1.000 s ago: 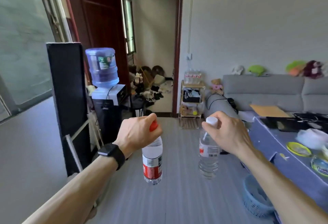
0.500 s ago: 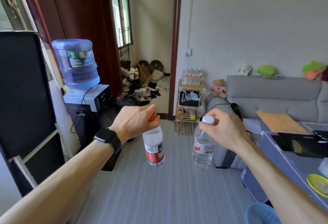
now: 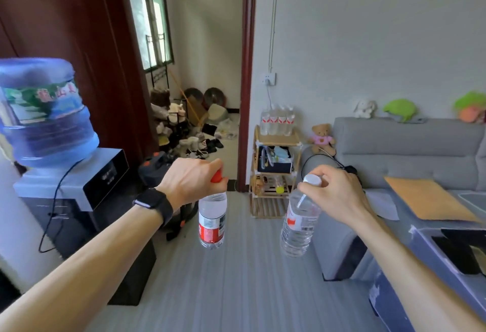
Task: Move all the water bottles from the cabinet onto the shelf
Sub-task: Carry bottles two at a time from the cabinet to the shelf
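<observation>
Red-capped bottle (image 3: 212,222) being gripped by its cap in left hand (image 3: 193,180), white-capped bottle (image 3: 299,226) being pinched at its cap by right hand (image 3: 336,195), both being held above floor (image 3: 249,284), well apart from shelf (image 3: 278,139)

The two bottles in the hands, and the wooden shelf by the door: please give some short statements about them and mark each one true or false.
1. The left hand grips the red-capped bottle by its top. True.
2. The right hand holds a bottle with a blue cap. False: it holds the white-capped bottle.
3. The top board of the wooden shelf is bare. False: a row of bottles stands on it.
4. Both held bottles hang clear of the floor, apart from each other. True.
5. A dark watch sits on the left wrist. True.
</observation>
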`<state>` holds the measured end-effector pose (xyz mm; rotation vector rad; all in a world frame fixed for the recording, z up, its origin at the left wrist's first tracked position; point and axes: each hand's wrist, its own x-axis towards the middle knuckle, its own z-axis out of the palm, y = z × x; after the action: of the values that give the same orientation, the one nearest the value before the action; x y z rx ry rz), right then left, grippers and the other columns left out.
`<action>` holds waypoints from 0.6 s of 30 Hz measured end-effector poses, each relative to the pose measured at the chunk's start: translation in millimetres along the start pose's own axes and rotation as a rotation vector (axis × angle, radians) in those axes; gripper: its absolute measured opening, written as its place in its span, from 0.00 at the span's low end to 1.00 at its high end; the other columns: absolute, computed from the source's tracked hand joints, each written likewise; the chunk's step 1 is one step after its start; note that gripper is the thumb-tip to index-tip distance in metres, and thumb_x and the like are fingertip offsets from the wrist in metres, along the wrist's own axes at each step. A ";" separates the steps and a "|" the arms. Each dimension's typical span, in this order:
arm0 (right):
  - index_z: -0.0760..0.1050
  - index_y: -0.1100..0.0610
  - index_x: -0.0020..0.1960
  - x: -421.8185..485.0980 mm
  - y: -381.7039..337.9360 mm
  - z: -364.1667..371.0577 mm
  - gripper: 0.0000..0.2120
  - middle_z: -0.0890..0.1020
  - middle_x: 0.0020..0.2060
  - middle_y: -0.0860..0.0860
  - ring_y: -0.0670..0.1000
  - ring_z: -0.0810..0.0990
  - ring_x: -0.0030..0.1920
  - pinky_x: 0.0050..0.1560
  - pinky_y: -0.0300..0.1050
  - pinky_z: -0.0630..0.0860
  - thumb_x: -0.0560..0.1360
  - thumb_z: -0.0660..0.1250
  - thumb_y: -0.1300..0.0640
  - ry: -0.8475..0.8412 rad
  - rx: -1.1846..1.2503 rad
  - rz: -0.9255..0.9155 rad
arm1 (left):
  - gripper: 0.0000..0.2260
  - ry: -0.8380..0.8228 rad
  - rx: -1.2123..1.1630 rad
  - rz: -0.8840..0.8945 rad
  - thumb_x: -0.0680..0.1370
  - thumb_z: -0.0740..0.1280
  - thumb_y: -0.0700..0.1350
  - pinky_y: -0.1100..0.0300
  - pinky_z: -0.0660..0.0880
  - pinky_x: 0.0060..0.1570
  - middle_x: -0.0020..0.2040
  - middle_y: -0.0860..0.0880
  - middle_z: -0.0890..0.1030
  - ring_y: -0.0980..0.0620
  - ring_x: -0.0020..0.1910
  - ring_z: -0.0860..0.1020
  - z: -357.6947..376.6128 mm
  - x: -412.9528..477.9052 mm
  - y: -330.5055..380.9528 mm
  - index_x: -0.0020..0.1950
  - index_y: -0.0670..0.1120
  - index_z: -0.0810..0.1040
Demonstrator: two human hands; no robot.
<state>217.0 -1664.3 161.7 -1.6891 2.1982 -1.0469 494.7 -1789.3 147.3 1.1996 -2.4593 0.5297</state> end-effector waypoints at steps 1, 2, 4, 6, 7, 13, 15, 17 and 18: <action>0.76 0.47 0.37 19.8 2.3 4.8 0.07 0.81 0.32 0.41 0.46 0.79 0.40 0.39 0.45 0.75 0.67 0.72 0.46 0.014 0.016 0.012 | 0.10 0.004 -0.024 -0.005 0.75 0.62 0.57 0.64 0.61 0.25 0.30 0.52 0.77 0.48 0.28 0.74 9.6 20.1 -8.7 0.41 0.51 0.69; 0.76 0.47 0.37 38.1 5.1 9.0 0.07 0.81 0.31 0.41 0.45 0.79 0.40 0.39 0.46 0.75 0.67 0.72 0.46 0.026 0.028 0.026 | 0.10 -0.001 -0.052 -0.006 0.75 0.62 0.56 0.63 0.64 0.25 0.30 0.52 0.77 0.48 0.28 0.75 18.6 39.2 -15.6 0.42 0.51 0.68; 0.76 0.46 0.37 72.9 12.6 17.5 0.08 0.80 0.31 0.40 0.44 0.79 0.39 0.39 0.45 0.74 0.67 0.73 0.45 0.047 0.043 0.044 | 0.09 -0.008 -0.074 0.016 0.74 0.62 0.56 0.62 0.68 0.26 0.31 0.51 0.77 0.48 0.29 0.75 38.7 75.0 -26.0 0.42 0.52 0.68; 0.76 0.46 0.37 108.7 21.9 26.8 0.08 0.80 0.30 0.39 0.44 0.79 0.39 0.39 0.45 0.73 0.67 0.73 0.45 0.060 0.054 0.057 | 0.09 -0.018 -0.081 0.011 0.74 0.63 0.55 0.61 0.69 0.27 0.31 0.52 0.76 0.47 0.29 0.74 61.4 110.0 -35.5 0.42 0.52 0.67; 0.76 0.46 0.38 127.4 27.8 31.6 0.08 0.80 0.30 0.39 0.44 0.79 0.39 0.38 0.44 0.73 0.67 0.73 0.45 0.059 0.058 0.066 | 0.09 -0.022 -0.092 0.001 0.74 0.63 0.55 0.61 0.69 0.27 0.31 0.52 0.76 0.47 0.29 0.74 74.3 127.3 -39.5 0.42 0.53 0.66; 0.76 0.46 0.38 244.5 77.4 61.6 0.08 0.81 0.32 0.41 0.44 0.78 0.39 0.38 0.44 0.73 0.68 0.73 0.44 0.010 0.039 0.068 | 0.09 -0.083 -0.072 0.001 0.75 0.62 0.56 0.61 0.70 0.30 0.32 0.51 0.78 0.47 0.31 0.76 158.4 228.2 -47.6 0.42 0.53 0.67; 0.77 0.45 0.38 284.5 100.1 67.2 0.08 0.81 0.31 0.41 0.45 0.79 0.39 0.40 0.45 0.75 0.67 0.74 0.44 -0.016 0.052 0.068 | 0.10 -0.116 -0.067 -0.023 0.75 0.61 0.57 0.60 0.71 0.31 0.32 0.51 0.78 0.47 0.31 0.76 183.4 263.1 -44.9 0.43 0.52 0.68; 0.77 0.45 0.38 323.4 122.2 69.4 0.09 0.81 0.31 0.41 0.44 0.79 0.38 0.40 0.46 0.76 0.67 0.75 0.43 -0.042 0.082 0.086 | 0.11 -0.158 -0.054 -0.039 0.75 0.60 0.59 0.60 0.73 0.32 0.33 0.51 0.78 0.48 0.32 0.77 207.6 298.0 -42.4 0.44 0.52 0.69; 0.77 0.46 0.38 342.4 132.1 69.6 0.09 0.81 0.31 0.40 0.44 0.79 0.38 0.39 0.46 0.76 0.66 0.75 0.43 -0.052 0.094 0.096 | 0.11 -0.182 -0.050 -0.045 0.75 0.59 0.59 0.59 0.74 0.32 0.32 0.51 0.78 0.49 0.32 0.78 219.5 315.3 -40.7 0.44 0.52 0.69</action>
<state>35.2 -1987.9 120.2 -1.5381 2.1394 -1.0518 312.4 -2128.0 110.5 1.3329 -2.5712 0.3586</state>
